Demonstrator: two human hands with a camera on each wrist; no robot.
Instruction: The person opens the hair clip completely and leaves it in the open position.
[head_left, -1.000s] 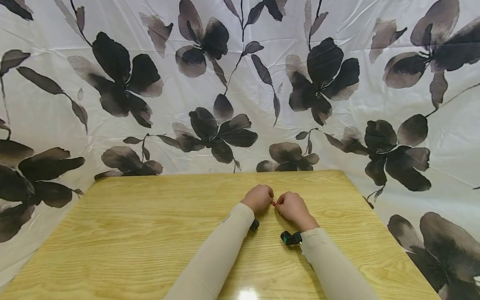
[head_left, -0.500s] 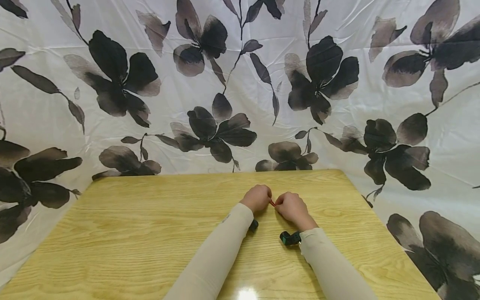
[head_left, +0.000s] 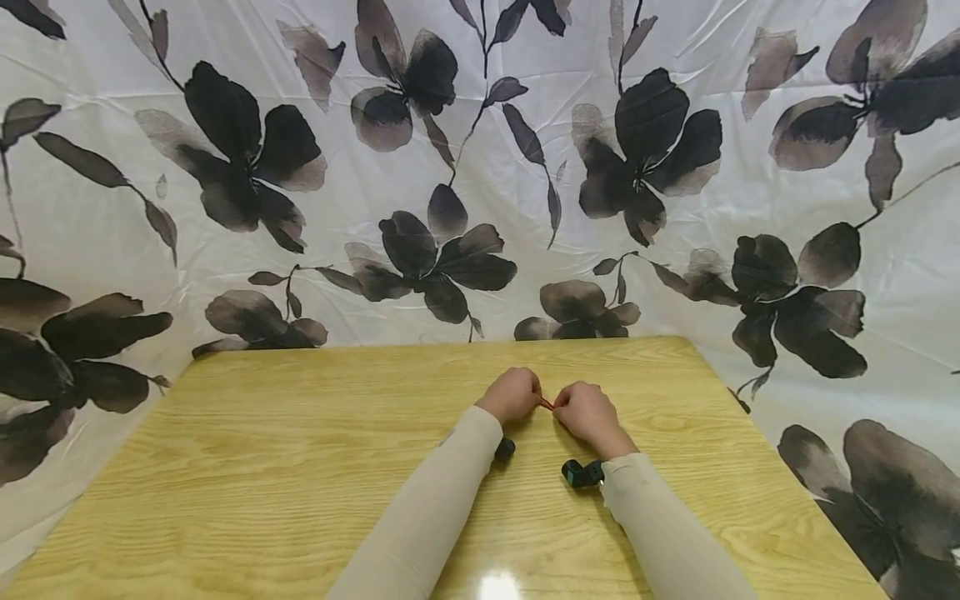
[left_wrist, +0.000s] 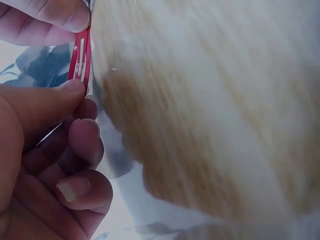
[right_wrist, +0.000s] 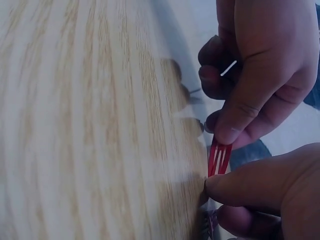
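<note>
Pinched one end of a slotted red clip [right_wrist: 224, 161] between thumb and finger of the left hand [head_left: 512, 395], and the other end likewise in the right hand [head_left: 587, 414]; held it over the wooden table [head_left: 300, 467]

Head view high — wrist views near clip [left_wrist: 86, 56]

The clip [right_wrist: 219, 159] has a smooth, glossy red finish, probably painted metal, though it is partly covered and the wrist views are soft. The table [head_left: 262, 467] shows wood grain under a smooth, polished surface that throws back a bright glare. The backdrop [head_left: 525, 217] is creased cloth with a satiny sheen; the sleeves [head_left: 427, 508] are matt cloth, the wrist camera [head_left: 576, 474] dark plastic.
</note>
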